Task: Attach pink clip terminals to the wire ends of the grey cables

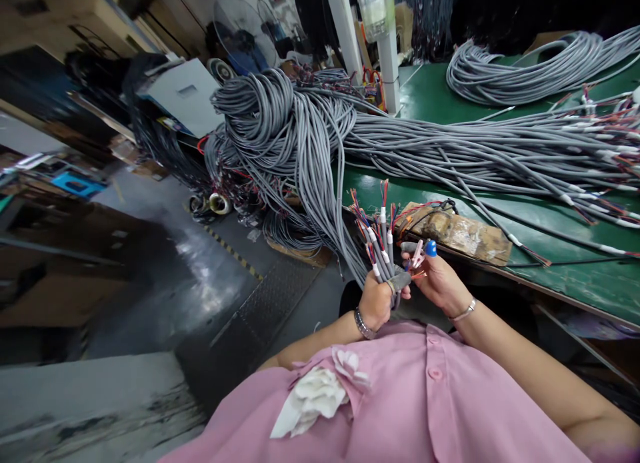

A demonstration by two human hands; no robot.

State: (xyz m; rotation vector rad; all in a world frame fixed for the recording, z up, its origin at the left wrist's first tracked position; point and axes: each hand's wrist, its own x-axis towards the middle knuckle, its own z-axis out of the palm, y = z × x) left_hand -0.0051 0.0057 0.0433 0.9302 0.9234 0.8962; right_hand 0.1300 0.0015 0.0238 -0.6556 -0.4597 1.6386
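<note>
My left hand (377, 299) is closed around a bunch of grey cables (384, 250), whose stripped ends with red, blue and orange wires point up. A grey wrap covers its thumb or a finger. Just right of the bunch, my right hand (436, 276) is closed near several thin wire ends (417, 274); a blue cap (431, 248) sits on one fingertip. Pinkish-white pieces show between its fingers, too small to make out. What exactly its fingertips pinch is unclear.
A heap of grey cables (310, 136) drapes over the left edge of the green table (425, 93). More cables run right, with a coil (520, 76) behind. A worn wooden block (465, 235) lies near the front edge. A white post (389, 70) stands behind.
</note>
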